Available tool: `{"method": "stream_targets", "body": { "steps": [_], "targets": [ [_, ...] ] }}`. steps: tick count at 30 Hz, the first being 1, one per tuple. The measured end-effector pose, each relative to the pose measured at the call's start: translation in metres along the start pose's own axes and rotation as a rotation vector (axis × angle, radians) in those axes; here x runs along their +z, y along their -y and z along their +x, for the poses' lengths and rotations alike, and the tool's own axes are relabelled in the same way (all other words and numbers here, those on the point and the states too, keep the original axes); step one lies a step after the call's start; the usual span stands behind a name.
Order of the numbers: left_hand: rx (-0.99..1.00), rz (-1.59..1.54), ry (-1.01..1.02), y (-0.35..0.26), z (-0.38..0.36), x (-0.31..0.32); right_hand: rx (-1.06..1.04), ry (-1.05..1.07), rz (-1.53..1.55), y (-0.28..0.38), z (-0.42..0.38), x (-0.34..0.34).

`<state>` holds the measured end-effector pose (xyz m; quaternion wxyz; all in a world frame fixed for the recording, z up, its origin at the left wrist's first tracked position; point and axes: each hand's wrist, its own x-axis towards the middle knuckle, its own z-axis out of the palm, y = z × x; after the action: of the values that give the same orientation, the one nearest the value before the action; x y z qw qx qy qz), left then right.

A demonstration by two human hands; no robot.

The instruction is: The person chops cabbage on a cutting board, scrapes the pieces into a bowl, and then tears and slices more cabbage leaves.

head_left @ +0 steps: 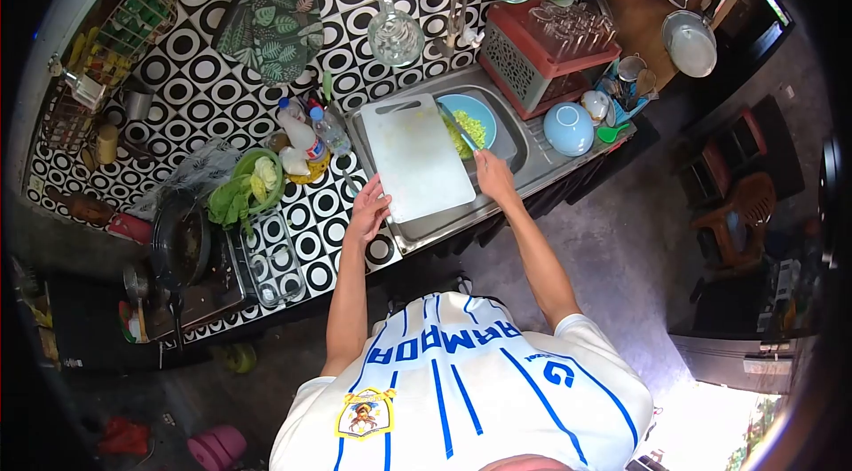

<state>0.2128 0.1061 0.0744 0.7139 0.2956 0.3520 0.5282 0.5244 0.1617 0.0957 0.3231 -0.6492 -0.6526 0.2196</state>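
Note:
A white cutting board [419, 160] lies over the left part of the steel sink, its handle slot at the far end. My left hand [368, 210] grips the board's near left edge. In my right hand [493, 176] is a knife [457, 125], its blade pointing away along the board's right side. Under the blade, a blue bowl [486, 113] holds chopped green pieces [469, 132]. The board's surface shows only faint greenish traces.
Left of the sink stand bottles [330, 129] and a green basket [273, 171] of leafy vegetables. A glass dish [273, 262] and a dark pan [182, 240] are further left. Right are an upturned blue bowl [568, 129] and a red rack [532, 58].

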Motion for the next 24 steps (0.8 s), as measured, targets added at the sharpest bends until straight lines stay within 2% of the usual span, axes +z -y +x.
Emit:
{"method": "stream_targets", "body": {
  "steps": [5, 10, 15, 24],
  "targets": [
    [-0.01, 0.016, 0.032, 0.004, 0.013, -0.005, -0.014, 0.11, -0.05, 0.036, -0.02, -0.018],
    [-0.022, 0.008, 0.043, 0.004, 0.016, -0.004, -0.12, 0.188, -0.166, 0.068, -0.042, -0.002],
    [-0.013, 0.015, 0.086, -0.004, 0.008, -0.008, 0.014, 0.091, -0.268, 0.078, -0.025, 0.006],
    [-0.036, 0.009, 0.067, -0.011, -0.005, -0.017, 0.164, -0.046, -0.173, 0.03, 0.007, 0.012]
  ]
}}
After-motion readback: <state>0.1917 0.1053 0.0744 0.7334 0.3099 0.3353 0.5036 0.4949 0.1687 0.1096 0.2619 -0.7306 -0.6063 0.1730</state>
